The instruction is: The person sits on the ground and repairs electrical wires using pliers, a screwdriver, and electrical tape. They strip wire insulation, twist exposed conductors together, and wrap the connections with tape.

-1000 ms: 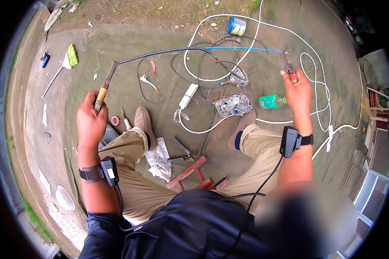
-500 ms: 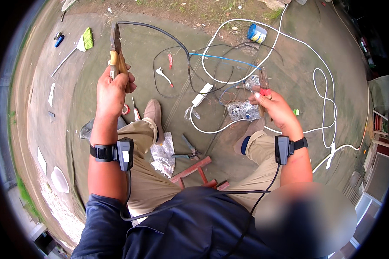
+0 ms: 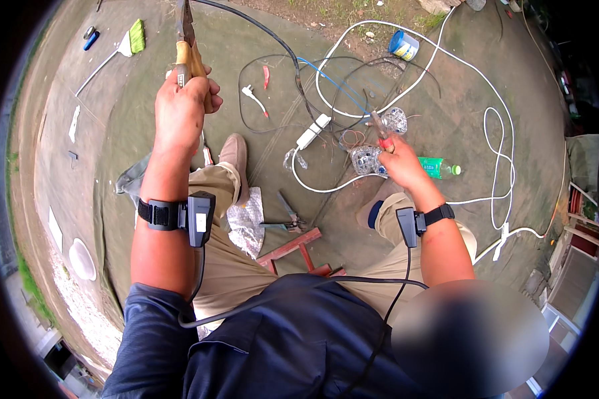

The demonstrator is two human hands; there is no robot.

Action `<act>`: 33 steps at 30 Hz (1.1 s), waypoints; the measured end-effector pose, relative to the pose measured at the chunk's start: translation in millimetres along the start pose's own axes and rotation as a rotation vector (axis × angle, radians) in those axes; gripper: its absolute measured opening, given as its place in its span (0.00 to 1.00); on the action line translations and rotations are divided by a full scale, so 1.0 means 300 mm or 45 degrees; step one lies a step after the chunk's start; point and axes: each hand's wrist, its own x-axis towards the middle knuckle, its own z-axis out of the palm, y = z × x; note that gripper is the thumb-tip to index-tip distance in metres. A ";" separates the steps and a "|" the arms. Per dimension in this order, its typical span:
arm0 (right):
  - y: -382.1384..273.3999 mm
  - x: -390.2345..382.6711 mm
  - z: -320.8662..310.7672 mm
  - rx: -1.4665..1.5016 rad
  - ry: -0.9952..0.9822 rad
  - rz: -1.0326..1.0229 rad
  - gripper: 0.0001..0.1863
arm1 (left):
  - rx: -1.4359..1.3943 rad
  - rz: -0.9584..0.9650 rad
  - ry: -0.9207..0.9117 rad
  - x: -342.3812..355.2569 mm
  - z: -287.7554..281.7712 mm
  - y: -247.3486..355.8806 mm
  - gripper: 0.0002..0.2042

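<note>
Outdoors, a stained greenish ground sheet (image 3: 219,53); left fingers (image 3: 213,100) clasp yellow-handled pliers (image 3: 182,53), right fingers (image 3: 397,157) red-handled pliers (image 3: 381,130); a curved black cable (image 3: 273,33).

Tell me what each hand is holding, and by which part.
The left hand grips yellow-handled pliers by the handles; the right hand grips red-handled pliers, also by the handles.

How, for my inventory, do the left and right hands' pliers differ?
The yellow-handled pliers in the left hand reach the picture's top edge; the red-handled pliers in the right hand sit nearer its middle. Black cable shows by the yellow-handled pliers, blue wire by the red-handled pliers. Both have metal heads.
</note>
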 end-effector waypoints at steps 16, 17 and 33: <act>-0.032 -0.064 0.207 -0.428 -0.257 -0.047 0.21 | 0.105 -0.014 -0.088 -0.037 0.044 0.019 0.16; -0.008 -0.062 0.229 -0.276 -0.286 0.008 0.21 | 0.106 -0.013 -0.097 -0.036 0.047 0.017 0.16; 0.142 -0.071 0.487 0.572 -0.546 0.779 0.16 | 0.190 -0.030 -0.156 -0.029 0.056 -0.008 0.15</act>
